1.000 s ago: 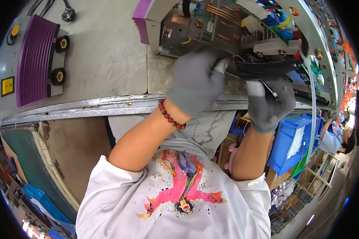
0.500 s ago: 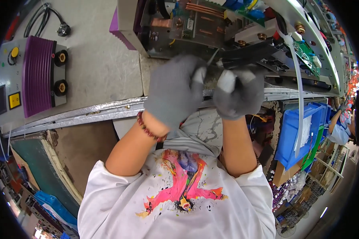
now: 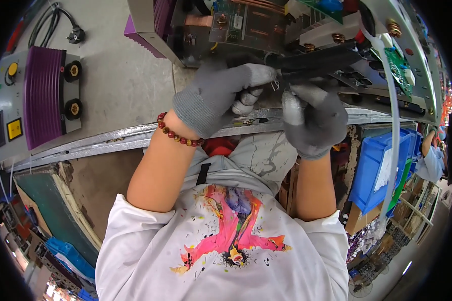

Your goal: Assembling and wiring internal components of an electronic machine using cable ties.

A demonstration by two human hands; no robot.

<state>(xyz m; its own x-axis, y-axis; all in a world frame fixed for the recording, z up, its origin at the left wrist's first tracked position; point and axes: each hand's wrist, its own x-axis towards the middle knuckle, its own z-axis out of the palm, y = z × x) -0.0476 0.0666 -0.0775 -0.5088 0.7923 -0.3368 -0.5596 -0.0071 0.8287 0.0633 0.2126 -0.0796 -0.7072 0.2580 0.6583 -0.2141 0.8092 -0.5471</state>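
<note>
Both my hands wear grey knit gloves with pale worn fingertips. My left hand (image 3: 218,93) reaches its index finger to the end of a thick black sleeved cable bundle (image 3: 319,62), its other fingers curled. Beside that fingertip a small bent whitish strand (image 3: 275,85) shows. My right hand (image 3: 316,118) is just under the bundle, thumb and index drawn together near the same spot; anything between them is too small to make out. The bundle runs inside an opened metal machine housing (image 3: 432,65) with copper bars (image 3: 198,20) and a green circuit board (image 3: 399,65).
On the metal bench (image 3: 125,80) at left stands a purple-finned power unit (image 3: 45,98) with a yellow switch; a black plug cord (image 3: 75,35) lies behind it. A long white strap (image 3: 392,110) hangs down at right, before blue bins (image 3: 369,173). Another person (image 3: 429,160) is at the far right.
My left hand has turned, its index finger now stretched to the bundle's end. My right hand has shifted slightly right and down. The thin pale strip standing between my hands no longer shows upright.
</note>
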